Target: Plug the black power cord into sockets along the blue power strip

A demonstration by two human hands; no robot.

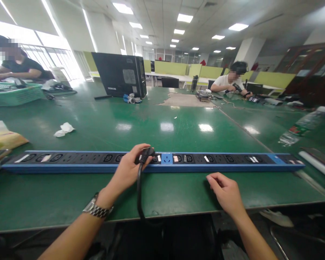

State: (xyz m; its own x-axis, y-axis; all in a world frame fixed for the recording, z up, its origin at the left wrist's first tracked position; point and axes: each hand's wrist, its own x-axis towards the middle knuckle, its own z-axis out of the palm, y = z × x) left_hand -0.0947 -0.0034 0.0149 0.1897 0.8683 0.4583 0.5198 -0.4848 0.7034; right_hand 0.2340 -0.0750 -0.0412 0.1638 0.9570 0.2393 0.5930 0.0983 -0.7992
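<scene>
L hand (130, 162) pinching 1 blk plug (146, 155) at mid of 1 blue pwr strip (167, 167), near side of bench (173, 195); R hand (225, 191) loosely curled in, just near side of strip. Far: 1 PC twr (119, 76), 2 co-workers (24, 66); R: 1 bottle (300, 126).

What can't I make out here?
All in the head view:
Plug: prongs hidden by its body and the left hand.
Cable: far end lost in the dark below the table edge.
Right hand: palm hidden by its back and thumb.
Strip: label print too small.
Basket: cut off by the left picture edge.
</scene>
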